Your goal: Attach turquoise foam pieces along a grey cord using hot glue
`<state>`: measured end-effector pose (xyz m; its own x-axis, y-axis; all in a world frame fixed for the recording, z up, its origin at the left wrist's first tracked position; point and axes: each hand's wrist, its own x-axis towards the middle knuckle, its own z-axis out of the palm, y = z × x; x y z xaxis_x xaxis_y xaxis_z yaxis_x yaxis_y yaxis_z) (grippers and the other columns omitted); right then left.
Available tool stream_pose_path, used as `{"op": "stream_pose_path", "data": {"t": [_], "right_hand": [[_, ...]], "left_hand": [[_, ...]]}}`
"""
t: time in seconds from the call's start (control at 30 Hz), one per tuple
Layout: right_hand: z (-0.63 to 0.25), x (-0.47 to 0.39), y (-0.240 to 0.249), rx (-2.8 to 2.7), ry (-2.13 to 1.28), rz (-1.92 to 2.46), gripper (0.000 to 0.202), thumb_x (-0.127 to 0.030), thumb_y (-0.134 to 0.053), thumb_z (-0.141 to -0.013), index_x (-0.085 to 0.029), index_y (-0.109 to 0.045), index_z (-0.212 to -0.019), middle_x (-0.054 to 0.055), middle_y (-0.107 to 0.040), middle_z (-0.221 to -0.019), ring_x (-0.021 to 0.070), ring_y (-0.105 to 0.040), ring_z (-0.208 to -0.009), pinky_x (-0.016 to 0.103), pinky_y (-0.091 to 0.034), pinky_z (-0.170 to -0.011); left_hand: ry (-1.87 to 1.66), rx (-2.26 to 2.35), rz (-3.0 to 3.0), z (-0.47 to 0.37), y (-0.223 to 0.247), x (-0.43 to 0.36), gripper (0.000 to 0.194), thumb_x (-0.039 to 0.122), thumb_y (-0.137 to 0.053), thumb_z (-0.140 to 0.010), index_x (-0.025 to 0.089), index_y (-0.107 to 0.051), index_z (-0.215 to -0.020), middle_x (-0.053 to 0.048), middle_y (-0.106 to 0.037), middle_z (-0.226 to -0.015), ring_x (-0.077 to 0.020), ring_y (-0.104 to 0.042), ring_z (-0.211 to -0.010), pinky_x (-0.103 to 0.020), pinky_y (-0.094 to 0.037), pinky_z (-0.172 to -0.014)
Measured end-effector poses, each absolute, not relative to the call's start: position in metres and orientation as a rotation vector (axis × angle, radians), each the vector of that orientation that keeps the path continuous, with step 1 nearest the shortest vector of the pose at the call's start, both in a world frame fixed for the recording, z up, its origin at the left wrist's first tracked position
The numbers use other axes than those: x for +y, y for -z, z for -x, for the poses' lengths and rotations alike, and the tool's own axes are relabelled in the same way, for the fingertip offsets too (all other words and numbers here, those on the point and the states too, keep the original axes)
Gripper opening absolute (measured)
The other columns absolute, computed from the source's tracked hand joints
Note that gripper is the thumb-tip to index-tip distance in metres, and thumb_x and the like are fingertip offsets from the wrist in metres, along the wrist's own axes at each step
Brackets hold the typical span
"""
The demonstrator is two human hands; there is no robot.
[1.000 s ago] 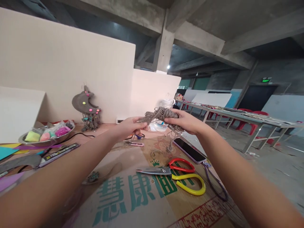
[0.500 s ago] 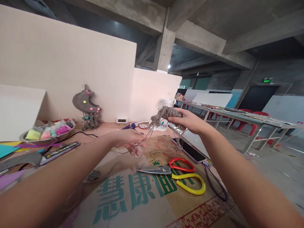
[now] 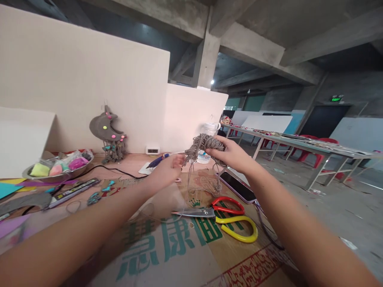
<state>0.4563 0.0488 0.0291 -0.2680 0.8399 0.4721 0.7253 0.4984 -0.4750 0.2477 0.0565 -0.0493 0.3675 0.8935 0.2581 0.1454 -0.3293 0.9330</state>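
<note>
My right hand [image 3: 230, 154] grips a bundle of grey cord [image 3: 206, 144] and holds it up above the table. Loose strands of the cord dangle from the bundle towards the cardboard. Close to the bundle's left end is my left hand [image 3: 169, 169], its fingers curled and slightly blurred; whatever is between them is hidden. Below both hands lie scissors [image 3: 206, 214] with one red and one yellow handle, partly spread. A thin strand crosses their blade tips.
A phone [image 3: 237, 186] lies right of the cord, near the table edge. Behind the bundle stands a white-lidded bottle [image 3: 211, 128]. A grey moon ornament [image 3: 103, 126] leans at the back board. At left are a metal bowl [image 3: 30, 175] of coloured clay packs and a small clock [image 3: 152, 150].
My left hand has moved up towards the bundle's left end from lower down by the hanging strands. My right hand still holds the cord, shifted slightly left in view.
</note>
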Motion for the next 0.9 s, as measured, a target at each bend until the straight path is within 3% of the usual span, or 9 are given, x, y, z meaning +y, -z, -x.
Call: {"op": "stream_pose_path", "data": {"t": [0.17,0.23,0.37,0.67,0.8,0.9], "right_hand": [[-0.450,0.046,-0.028,-2.113,-0.197,1.198,0.025,-0.032,-0.057,-0.076,-0.019,-0.061,-0.098,0.003,-0.066,-0.096,0.0199,-0.060,-0.089,0.034,-0.044,-0.085],[-0.449,0.046,-0.028,-2.138,-0.173,1.190,0.026,-0.032,-0.057,-0.077,-0.020,-0.061,-0.099,0.003,-0.066,-0.097,0.0200,-0.059,-0.091,0.034,-0.044,-0.085],[-0.450,0.045,-0.028,-2.174,-0.170,1.204,0.028,-0.032,-0.058,-0.076,-0.020,-0.061,-0.101,0.002,-0.065,-0.099,0.0209,-0.059,-0.093,0.034,-0.043,-0.087],[-0.462,0.046,-0.031,-2.180,-0.436,1.147,0.031,-0.035,-0.058,-0.076,-0.021,-0.062,-0.103,0.003,-0.065,-0.102,0.0201,-0.058,-0.095,0.034,-0.044,-0.087],[-0.472,0.047,-0.031,-2.157,-0.641,1.062,0.040,-0.039,-0.060,-0.075,-0.018,-0.061,-0.109,0.005,-0.065,-0.108,0.0201,-0.059,-0.096,0.033,-0.044,-0.087],[-0.482,0.046,-0.036,-2.202,-0.614,1.176,0.048,-0.043,-0.061,-0.074,-0.019,-0.058,-0.116,0.006,-0.064,-0.111,0.0218,-0.059,-0.099,0.034,-0.044,-0.088]], "left_hand": [[-0.974,0.660,-1.695,-0.238,0.021,0.059,0.069,0.026,-0.061,-0.074,0.023,-0.032,-0.137,-0.010,-0.052,-0.128,-0.0235,-0.051,-0.113,-0.036,-0.041,-0.092],[-0.954,0.574,-1.790,-0.238,0.016,0.059,0.063,0.030,-0.063,-0.075,0.020,-0.040,-0.133,-0.010,-0.056,-0.124,-0.0224,-0.051,-0.113,-0.033,-0.040,-0.093],[-0.921,0.738,-1.886,-0.238,0.016,0.066,0.037,0.039,-0.058,-0.077,0.012,-0.063,-0.101,-0.009,-0.067,-0.096,-0.0214,-0.060,-0.089,-0.030,-0.046,-0.076],[-0.969,0.842,-1.928,-0.225,0.009,0.065,0.037,0.033,-0.065,-0.068,0.012,-0.067,-0.098,-0.008,-0.069,-0.089,-0.0199,-0.060,-0.080,-0.028,-0.046,-0.069],[-0.900,0.840,-1.997,-0.221,0.005,0.069,0.031,0.027,-0.059,-0.070,0.014,-0.069,-0.097,-0.007,-0.068,-0.097,-0.0184,-0.060,-0.082,-0.025,-0.045,-0.067],[-0.874,0.912,-2.050,-0.216,0.004,0.079,0.026,0.026,-0.054,-0.072,0.016,-0.070,-0.091,-0.003,-0.068,-0.087,-0.0148,-0.058,-0.074,-0.020,-0.041,-0.057]]}}
